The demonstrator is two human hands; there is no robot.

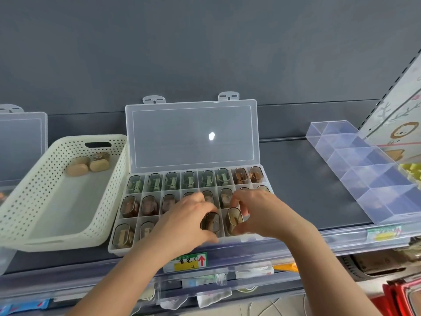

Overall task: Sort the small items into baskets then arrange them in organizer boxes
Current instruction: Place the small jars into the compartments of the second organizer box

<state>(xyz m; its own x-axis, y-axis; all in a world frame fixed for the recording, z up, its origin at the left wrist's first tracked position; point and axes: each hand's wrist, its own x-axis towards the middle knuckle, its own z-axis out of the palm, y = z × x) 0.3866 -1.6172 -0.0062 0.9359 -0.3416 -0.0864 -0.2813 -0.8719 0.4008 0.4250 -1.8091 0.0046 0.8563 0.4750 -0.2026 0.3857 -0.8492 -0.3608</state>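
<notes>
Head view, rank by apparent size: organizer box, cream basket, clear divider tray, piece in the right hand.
organizer box, lid open
cream basket, cropped at left, so unsure
clear divider tray
piece in right hand

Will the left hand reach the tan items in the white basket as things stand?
Probably, once it lets go: the left hand grips a brown case over the organizer box, but the open-topped basket sits just beside, with the tan items uncovered.

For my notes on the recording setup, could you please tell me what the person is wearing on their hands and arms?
Nothing visible: the left hand and right hand are bare, without gloves, rings or a watch, and the left forearm and right forearm are uncovered, with no sleeve in view.
</notes>
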